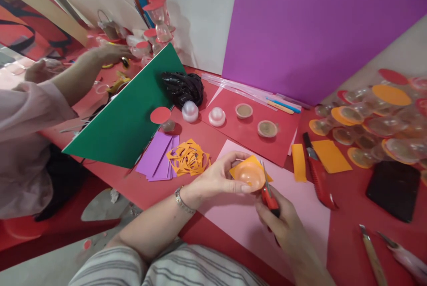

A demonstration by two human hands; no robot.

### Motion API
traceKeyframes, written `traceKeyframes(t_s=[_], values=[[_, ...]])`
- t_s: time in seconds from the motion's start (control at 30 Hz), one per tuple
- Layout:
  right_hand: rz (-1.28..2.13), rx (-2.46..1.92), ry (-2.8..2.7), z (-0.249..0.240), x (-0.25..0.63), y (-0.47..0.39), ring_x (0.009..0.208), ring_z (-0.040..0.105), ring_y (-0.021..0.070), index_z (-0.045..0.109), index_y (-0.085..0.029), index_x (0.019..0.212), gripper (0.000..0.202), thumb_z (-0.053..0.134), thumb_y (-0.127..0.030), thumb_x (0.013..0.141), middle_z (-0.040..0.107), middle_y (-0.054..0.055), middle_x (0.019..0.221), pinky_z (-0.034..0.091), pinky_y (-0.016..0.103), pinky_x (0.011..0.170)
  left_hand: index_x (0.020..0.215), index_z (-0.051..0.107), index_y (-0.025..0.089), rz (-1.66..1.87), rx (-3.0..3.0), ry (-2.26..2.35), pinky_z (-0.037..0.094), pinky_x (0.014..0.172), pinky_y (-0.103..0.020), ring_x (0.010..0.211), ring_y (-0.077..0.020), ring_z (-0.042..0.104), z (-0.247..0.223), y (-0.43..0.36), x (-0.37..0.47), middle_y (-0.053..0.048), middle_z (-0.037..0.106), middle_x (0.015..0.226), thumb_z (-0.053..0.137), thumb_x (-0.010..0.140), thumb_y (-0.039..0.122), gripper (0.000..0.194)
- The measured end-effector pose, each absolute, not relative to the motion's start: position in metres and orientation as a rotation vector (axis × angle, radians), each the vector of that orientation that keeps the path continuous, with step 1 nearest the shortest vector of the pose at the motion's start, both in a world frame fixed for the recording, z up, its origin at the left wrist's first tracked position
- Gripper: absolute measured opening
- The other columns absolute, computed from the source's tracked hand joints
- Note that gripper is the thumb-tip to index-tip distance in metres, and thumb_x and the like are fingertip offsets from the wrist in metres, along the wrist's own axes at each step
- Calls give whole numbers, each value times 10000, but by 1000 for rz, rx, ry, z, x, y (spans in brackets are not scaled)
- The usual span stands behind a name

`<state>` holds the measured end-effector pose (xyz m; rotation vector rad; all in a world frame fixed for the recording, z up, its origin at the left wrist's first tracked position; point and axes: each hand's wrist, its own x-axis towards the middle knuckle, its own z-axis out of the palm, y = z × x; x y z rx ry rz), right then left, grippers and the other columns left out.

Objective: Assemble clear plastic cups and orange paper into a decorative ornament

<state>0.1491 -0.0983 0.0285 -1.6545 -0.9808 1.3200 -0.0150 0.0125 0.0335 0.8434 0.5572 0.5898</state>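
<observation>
My left hand grips a clear plastic dome cup set against a square of orange paper, whose corners stick out past the rim. In my right hand are scissors with red and black handles. Their blades point up along the right side of the cup, at the paper's edge. Beneath both hands lies a pink sheet. Left of my left hand is a heap of orange paper offcuts, beside a stack of purple paper strips.
A green board leans at the left, with a co-worker's arm beyond it. Two sand-filled cups rest on a red sheet. Right are a red box cutter, orange paper pieces, assembled cup shapes and a craft knife.
</observation>
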Motion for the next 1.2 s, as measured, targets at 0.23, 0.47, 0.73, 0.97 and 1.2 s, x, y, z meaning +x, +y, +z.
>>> traceKeyframes(t_s=[0.23, 0.47, 0.73, 0.97, 1.2], values=[[1322, -1600, -1043, 20, 155, -99, 525, 315, 106, 516, -228, 800, 234, 593, -429, 893, 383, -78, 591, 286, 251, 495, 1060, 632, 170, 636, 825, 595, 491, 862, -318, 896, -181, 644, 38, 11, -12, -47, 673, 997, 959, 596, 370, 602], [1250, -1554, -1128, 14, 159, -98, 598, 428, 125, 558, -224, 827, 171, 591, -376, 897, 481, -43, 682, 373, 246, 566, 1094, 635, 176, 571, 937, 592, 499, 883, -325, 900, -174, 646, 41, 14, -18, -46, 676, 992, 940, 634, 428, 607], [1283, -1516, -1244, 10, 168, -99, 580, 399, 116, 547, -219, 807, 202, 577, -384, 919, 461, -46, 669, 343, 236, 529, 1158, 607, 177, 534, 1015, 598, 521, 851, -332, 962, -208, 655, 41, 16, -23, -79, 665, 1082, 925, 659, 366, 621], [1338, -1503, -1229, 9, 168, -100, 598, 418, 116, 554, -218, 844, 204, 584, -405, 922, 514, -36, 705, 355, 234, 543, 1155, 583, 182, 480, 1102, 601, 515, 867, -345, 981, -214, 647, 40, 18, -24, -79, 659, 1093, 918, 655, 354, 625], [1326, -1528, -1263, 2, 170, -102, 597, 438, 119, 607, -208, 933, 236, 570, -440, 947, 517, -40, 696, 376, 235, 564, 1182, 574, 201, 519, 1096, 561, 503, 848, -320, 968, -195, 644, 40, 20, -25, -67, 647, 1098, 910, 664, 374, 641]])
